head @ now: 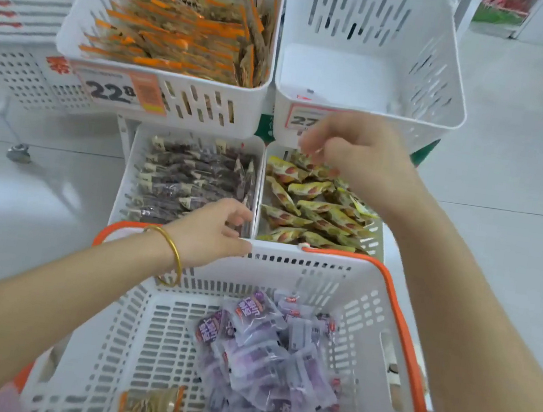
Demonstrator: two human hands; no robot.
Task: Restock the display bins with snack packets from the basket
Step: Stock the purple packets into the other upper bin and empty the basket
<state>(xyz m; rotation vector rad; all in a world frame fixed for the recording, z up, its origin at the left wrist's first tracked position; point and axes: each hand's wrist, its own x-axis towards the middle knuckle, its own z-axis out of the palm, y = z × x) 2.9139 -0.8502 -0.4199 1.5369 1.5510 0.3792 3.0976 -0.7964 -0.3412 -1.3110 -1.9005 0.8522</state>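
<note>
A white basket [325,259] with orange handles sits in front of me. It holds a heap of purple snack packets [261,353] and one brown-and-orange packet [150,411]. My left hand [215,229] grips the basket's far rim, fingers curled over it. My right hand [349,157] hovers, blurred, over the lower right bin of yellow packets [311,207], fingers loosely curled with nothing plainly in them. The lower left bin holds dark purple-brown packets [190,181].
On the upper tier, the left bin [77,42] is full of orange-edged packets, and the right bin [449,101] is almost bare, with one small packet at its front. Price tags hang on both fronts. A white perforated rack [21,76] stands at left on a pale floor.
</note>
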